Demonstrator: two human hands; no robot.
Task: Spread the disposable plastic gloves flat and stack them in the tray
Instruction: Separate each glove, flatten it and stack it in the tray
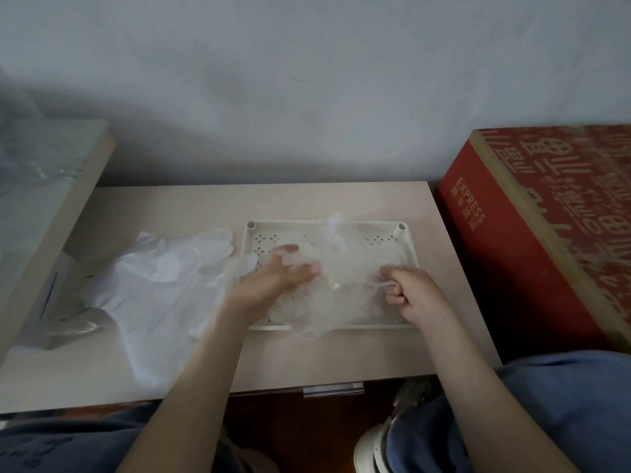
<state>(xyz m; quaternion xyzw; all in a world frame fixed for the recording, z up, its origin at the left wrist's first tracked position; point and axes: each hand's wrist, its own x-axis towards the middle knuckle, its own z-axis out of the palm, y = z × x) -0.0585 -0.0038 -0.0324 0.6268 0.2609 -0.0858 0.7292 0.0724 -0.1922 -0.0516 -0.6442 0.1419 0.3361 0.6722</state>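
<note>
Step in hand: one glove [345, 268] is being spread flat in the tray [307, 222], which is sitting mid-desk [307, 363], nearer the right edge.
Left grip [273, 285]: wide, fingers splayed, pressing the glove down.
Right grip [409, 291]: narrow, pinching the glove's edge.
Glove: thin, clear, crinkled, overhanging the tray's near rim.
Spare gloves [164, 278]: lying heaped towards the desk's left edge.
Next, likely: smoothing out wrinkles, then fetching another.
</note>
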